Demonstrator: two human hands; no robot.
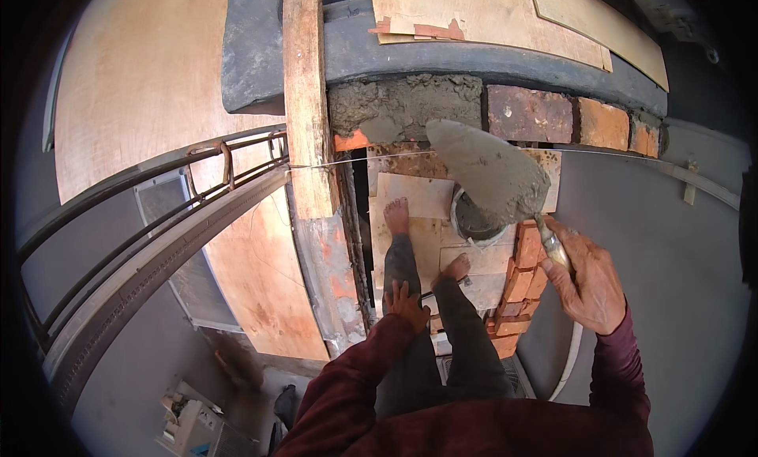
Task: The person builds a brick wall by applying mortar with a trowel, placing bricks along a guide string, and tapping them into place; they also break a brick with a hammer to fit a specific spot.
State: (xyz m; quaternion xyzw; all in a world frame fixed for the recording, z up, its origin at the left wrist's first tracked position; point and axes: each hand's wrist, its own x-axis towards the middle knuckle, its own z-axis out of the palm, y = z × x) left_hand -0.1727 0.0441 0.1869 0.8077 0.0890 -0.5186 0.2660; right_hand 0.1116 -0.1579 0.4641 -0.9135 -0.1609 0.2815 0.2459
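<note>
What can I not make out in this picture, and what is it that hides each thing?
All in the head view:
Inside of the round dark bucket with pale rim: partly hidden by the grey, mortar-covered metal trowel.
Rear end of the trowel's handle: covered by the bare right hand.
Palm of the bare left hand: hidden by its own back.
Large pale plywood sheet, upper left: cut off by the upper edge.
Boxy pale object, lower left: too small to identify.

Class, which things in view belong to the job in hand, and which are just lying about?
Seem to belong:
trowel in right hand
grey mortar
brick row
string
bucket
stacked bricks

Apparently lying about:
plywood sheets
pale boxy object, lower left
</note>
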